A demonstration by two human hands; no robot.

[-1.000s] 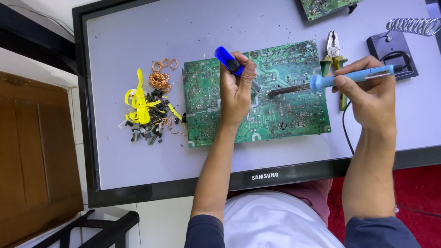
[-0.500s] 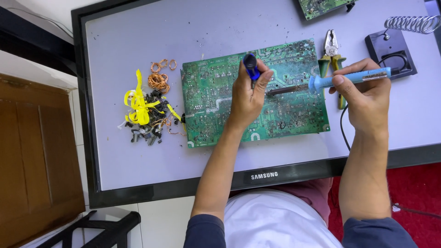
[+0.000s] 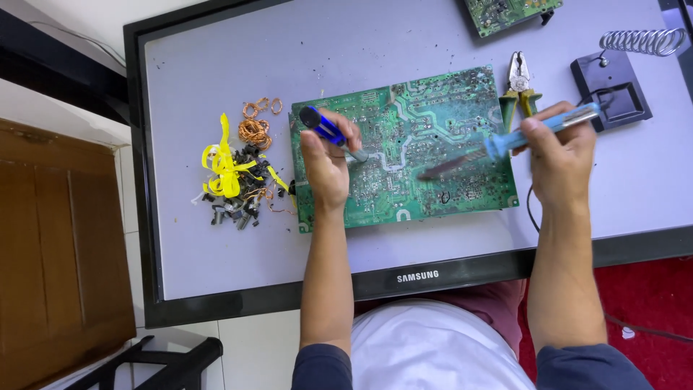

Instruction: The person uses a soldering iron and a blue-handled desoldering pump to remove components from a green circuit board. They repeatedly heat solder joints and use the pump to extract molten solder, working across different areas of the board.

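- Nearest the viewer, below the green circuit board (image 3: pixel 404 148), a flat screen panel (image 3: pixel 216 238) lies face up as the work surface, its pale matte face framed by a glossy black bezel.
- On the board's left part, the left hand (image 3: pixel 326 165) has its fingers curled tight round a blue-handled desoldering pump (image 3: pixel 325 128), with the grey tip pointing right onto the solder side.
- Over the board's right part, the right hand (image 3: pixel 559 152) pinches a soldering iron (image 3: pixel 505 144) by its light blue grip; the dark metal tip slants down to the board's middle, blurred, so contact cannot be told.
- As a judgement, the work is partway: the board lies flat, solder side up, and many dull silver joints and pale traces remain on it.
- Left of the board, a heap of pulled parts (image 3: pixel 238 195) gathers: small dark components, crumpled yellow tape and coppery wire coils (image 3: pixel 256 123).
- Just beyond the board's right corner lie yellow-handled pliers (image 3: pixel 518 87), steel jaws away from the viewer.
- Farther right stands a black iron stand (image 3: pixel 613 90) with a springy wire holder.
- Farthest, a second green board (image 3: pixel 505 13) is cut by the frame edge.
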